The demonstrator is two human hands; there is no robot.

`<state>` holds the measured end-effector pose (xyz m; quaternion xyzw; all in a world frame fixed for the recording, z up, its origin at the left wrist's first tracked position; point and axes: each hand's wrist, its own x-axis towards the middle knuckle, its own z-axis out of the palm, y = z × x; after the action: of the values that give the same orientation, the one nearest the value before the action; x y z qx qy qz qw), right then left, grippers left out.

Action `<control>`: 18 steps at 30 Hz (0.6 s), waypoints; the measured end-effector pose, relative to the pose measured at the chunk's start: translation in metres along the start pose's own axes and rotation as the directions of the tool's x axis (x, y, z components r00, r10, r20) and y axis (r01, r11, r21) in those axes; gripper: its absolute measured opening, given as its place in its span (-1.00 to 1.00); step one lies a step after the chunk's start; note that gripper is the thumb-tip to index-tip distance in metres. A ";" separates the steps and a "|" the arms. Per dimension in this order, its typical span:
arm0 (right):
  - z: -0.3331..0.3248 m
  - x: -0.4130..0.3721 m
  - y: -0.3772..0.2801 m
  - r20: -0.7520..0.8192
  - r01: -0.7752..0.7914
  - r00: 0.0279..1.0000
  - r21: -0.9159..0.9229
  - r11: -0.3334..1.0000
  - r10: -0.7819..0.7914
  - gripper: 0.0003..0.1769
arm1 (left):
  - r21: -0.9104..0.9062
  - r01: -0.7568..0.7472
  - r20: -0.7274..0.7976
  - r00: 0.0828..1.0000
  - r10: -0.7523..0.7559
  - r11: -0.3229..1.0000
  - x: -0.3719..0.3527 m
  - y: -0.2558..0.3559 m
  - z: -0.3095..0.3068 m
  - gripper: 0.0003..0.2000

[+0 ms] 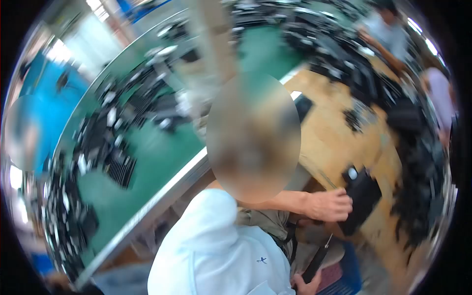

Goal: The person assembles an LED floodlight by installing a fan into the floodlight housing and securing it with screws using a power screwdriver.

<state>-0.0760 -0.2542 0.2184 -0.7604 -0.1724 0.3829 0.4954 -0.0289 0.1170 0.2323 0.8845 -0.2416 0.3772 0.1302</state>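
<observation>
My left hand (330, 205) reaches across to a black, boxy casing (365, 202) and its curled fingers grip the near edge. A small white round spot shows at the casing's upper corner. Lower down, close to my lap, my right hand (309, 283) is closed around the dark handle of a screwdriver (317, 261). Its thin metal shaft points up toward the casing's lower corner.
Piles of black parts (415, 187) line the tan worktable (339, 142). More black parts lie on the green conveyor (157, 157) to the left. A post (216, 44) rises near its edge. Other people (388, 37) are at the upper right. A blurred oval hides the centre.
</observation>
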 end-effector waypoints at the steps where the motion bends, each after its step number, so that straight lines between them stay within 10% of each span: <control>1: 0.000 0.009 -0.002 0.051 -0.027 0.998 0.003 1.000 0.026 -0.16 | 0.014 -0.021 -0.021 1.000 0.021 1.000 -0.003 0.003 -0.015 -0.86; 3: 0.000 0.021 -0.007 0.068 -0.118 0.990 -0.105 0.987 0.125 -0.20 | 0.032 -0.050 -0.155 0.986 0.055 0.998 0.000 0.008 -0.043 -0.88; 6: -0.017 0.068 0.052 0.421 0.722 0.680 -0.243 0.648 -0.600 -0.20 | -0.027 0.000 -0.221 0.975 -0.006 1.000 0.011 0.014 -0.102 -0.86; 9: 0.004 0.092 0.012 0.356 -0.045 0.924 -0.254 0.966 0.137 -0.23 | -0.118 0.185 0.051 0.982 -0.180 0.976 0.004 0.057 -0.181 -0.81; 14: 0.050 0.118 -0.032 0.470 0.171 0.880 -0.163 0.972 -0.076 -0.28 | 0.187 0.476 0.023 0.872 -0.488 0.859 -0.029 0.154 -0.295 -0.76; 18: 0.068 0.116 -0.057 0.576 -0.194 0.787 -0.111 0.975 0.222 -0.26 | 0.434 0.771 -0.392 0.628 -0.672 0.466 -0.072 0.243 -0.360 -0.50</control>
<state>-0.0453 -0.1115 0.2065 -0.6311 -0.2403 0.6462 0.3556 -0.4174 0.0830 0.4372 0.8633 0.2911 0.4113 0.0289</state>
